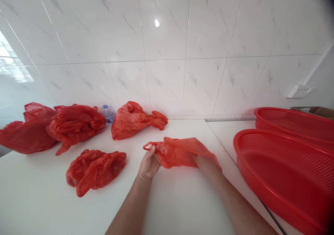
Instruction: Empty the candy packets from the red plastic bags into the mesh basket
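Both bare forearms enter from the lower edge of the view. Left hand (pixel 149 164): fingers curled shut, clenched on the gathered left end of a red bag (pixel 180 153), which looks like thin plastic film. A handle loop stands out just past the fingers. Right hand (pixel 207 167): touching the bag's right end, fingers hidden behind the film; grip cannot be told. The bag is crumpled and spans the gap between the hands, over a white counter (pixel 167 207). Whether it touches the counter: cannot tell.

Left of the hands, near: a front bag (pixel 95 170), red, bunched, lying on the counter. To the right, beyond a seam in the counter: a near basket (pixel 261 134), red, oval, perforated, empty of visible contents. Just behind it, a far basket (pixel 287 116) of the same kind, the two nearly touching.

Farther, against the wall: a back bag (pixel 130 122), red and loosely knotted-looking. Left of it, a water bottle (pixel 108 114), upright, standing behind a third bag (pixel 75 125), which touches a fourth bag (pixel 27 137) at the far left. Behind all: a white marble-patterned tile wall (pixel 167 29), with a white wall socket (pixel 300 91) at right.
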Tool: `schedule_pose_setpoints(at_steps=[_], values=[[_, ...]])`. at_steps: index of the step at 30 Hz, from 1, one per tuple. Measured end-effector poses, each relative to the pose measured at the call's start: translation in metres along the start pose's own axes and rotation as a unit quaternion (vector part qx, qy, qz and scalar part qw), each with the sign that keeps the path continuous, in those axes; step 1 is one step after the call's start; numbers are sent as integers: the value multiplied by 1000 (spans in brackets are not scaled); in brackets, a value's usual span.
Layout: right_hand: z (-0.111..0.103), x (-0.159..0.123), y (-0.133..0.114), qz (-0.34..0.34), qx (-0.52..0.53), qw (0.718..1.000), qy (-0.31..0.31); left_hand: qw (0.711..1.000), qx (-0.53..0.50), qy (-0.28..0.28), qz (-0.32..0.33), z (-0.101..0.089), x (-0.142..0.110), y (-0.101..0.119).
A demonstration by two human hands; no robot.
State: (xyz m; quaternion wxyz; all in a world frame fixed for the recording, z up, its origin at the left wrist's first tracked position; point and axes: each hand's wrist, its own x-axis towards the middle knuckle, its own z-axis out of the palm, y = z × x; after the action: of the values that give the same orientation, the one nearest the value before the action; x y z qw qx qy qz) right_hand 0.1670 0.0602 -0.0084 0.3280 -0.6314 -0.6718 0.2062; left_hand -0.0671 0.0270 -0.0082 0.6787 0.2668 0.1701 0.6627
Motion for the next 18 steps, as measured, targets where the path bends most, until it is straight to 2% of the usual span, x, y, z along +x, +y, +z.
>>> schedule_pose_setpoints(at_steps=[2,4,7,9,10,11,12,13,14,15,16,17,18], values=[[-5,-2,-6,99,-14,995,1,996,-23,65,57,-6,5,9],[-8,-5,-17,177,-32,983,-24,990,-18,111,84,-7,9,11],[-11,-8,-31,200,-57,972,-108,980,72,153,110,-3,11,7],[-12,-8,-35,185,-77,970,-137,944,180,219,166,2,9,4],[-13,-8,-35,175,-85,971,-139,909,246,260,214,6,7,4],[-13,-7,-35,166,-91,972,-137,858,320,293,274,11,4,3],[-13,-5,-33,160,-94,974,-133,794,397,309,341,18,1,3],[-13,-4,-32,160,-93,974,-130,722,469,301,411,25,-4,2],[-13,-2,-30,162,-93,974,-128,649,532,267,474,33,-8,0],[-12,-1,-29,158,-92,975,-127,586,585,209,521,42,-13,-3],[-11,-1,-27,146,-91,977,-126,539,628,137,544,51,-17,-8],[-10,-1,-27,127,-90,980,-127,513,666,54,539,59,-20,-14],[-9,-2,-26,106,-89,982,-130,499,704,-31,504,65,-22,-21]])
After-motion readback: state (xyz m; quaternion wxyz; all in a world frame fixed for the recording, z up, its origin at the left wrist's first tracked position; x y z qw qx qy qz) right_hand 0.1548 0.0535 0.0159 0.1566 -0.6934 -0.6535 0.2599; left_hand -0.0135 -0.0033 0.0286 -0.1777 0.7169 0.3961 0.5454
